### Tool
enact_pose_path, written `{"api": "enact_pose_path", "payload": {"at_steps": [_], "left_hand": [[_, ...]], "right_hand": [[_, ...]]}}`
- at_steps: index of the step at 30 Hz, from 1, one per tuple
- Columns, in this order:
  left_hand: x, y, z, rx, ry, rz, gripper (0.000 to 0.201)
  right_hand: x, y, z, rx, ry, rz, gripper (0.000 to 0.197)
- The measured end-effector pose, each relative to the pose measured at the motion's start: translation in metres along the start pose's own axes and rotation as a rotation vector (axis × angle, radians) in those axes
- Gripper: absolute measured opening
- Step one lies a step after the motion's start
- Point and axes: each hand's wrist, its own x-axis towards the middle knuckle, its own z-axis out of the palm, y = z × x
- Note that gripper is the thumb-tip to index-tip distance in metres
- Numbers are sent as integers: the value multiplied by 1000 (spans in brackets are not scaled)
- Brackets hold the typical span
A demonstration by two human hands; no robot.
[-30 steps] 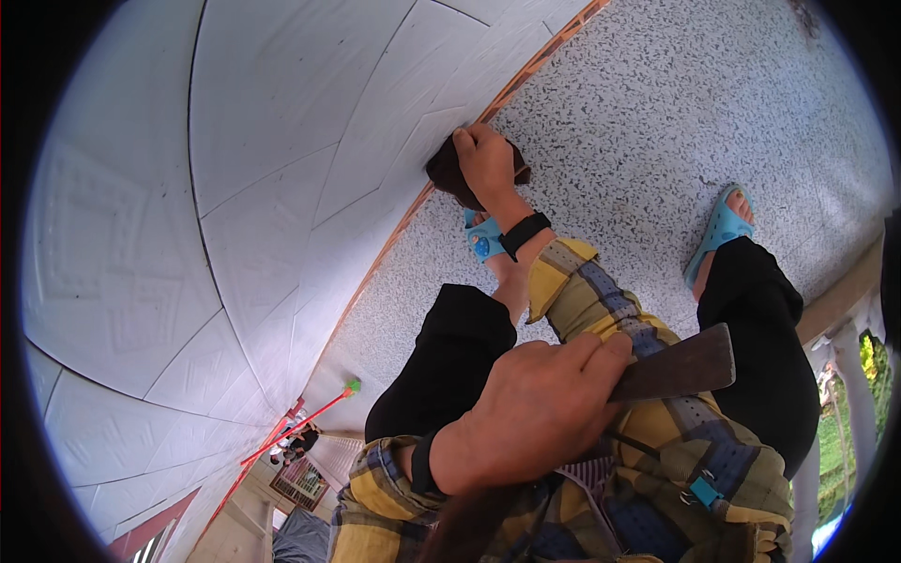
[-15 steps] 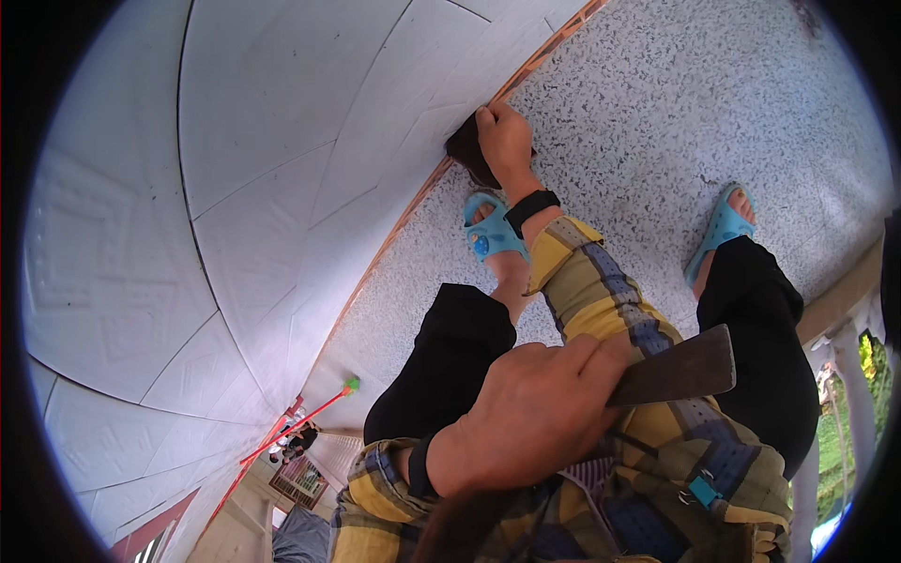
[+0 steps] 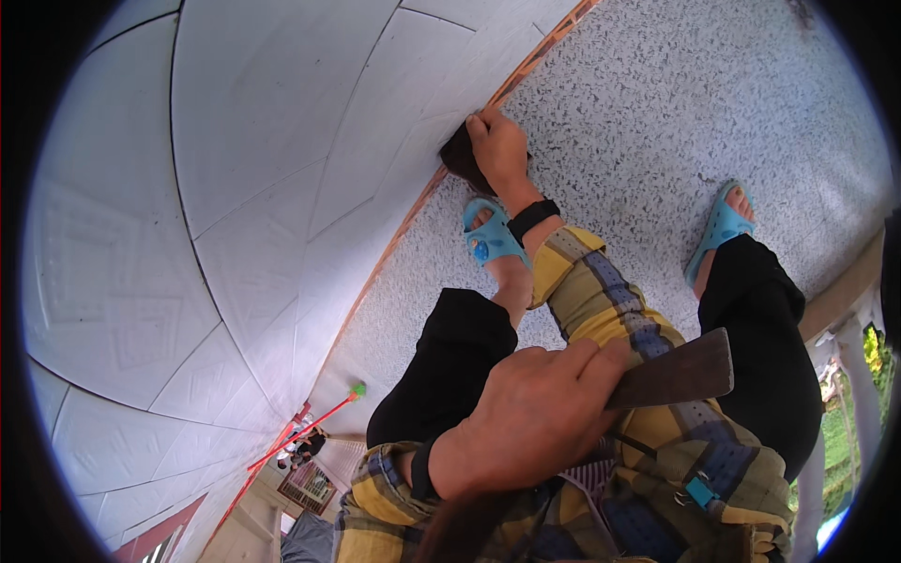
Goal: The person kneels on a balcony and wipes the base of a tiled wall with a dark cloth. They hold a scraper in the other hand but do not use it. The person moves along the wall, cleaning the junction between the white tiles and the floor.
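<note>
My left hand [image 3: 526,422] is closed around a flat, dark brown blade-like strip [image 3: 678,370]. The strip sticks out to the right over my right sleeve, and its squared end has a pale edge. Farther up, my right hand [image 3: 499,152] grips a dark brown, flat-looking piece [image 3: 458,158] at the foot of the wall. That piece touches or nearly touches the orange-brown border strip [image 3: 413,218] where wall and floor meet. Part of it is hidden under my fingers, so its exact kind cannot be told.
A white panelled wall [image 3: 272,122] rises on the left beside the speckled grey floor [image 3: 657,103]. My feet wear blue sandals [image 3: 721,230]. A red pole [image 3: 305,427] with a green end leans at the lower left. White railing posts [image 3: 859,380] stand at the right.
My right hand and the dark piece have shifted slightly left and down along the wall's foot. My left hand keeps its hold on the strip, nearly still.
</note>
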Motion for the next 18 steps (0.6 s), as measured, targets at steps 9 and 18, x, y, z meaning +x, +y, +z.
{"api": "enact_pose_path", "payload": {"at_steps": [9,18], "left_hand": [[0,0,0,1,-1,-3,59],[1,1,1,17,9,1,55]], "right_hand": [[-2,-4,-3,8,-16,25,27],[1,-25,-12,44,22,44,27]]}}
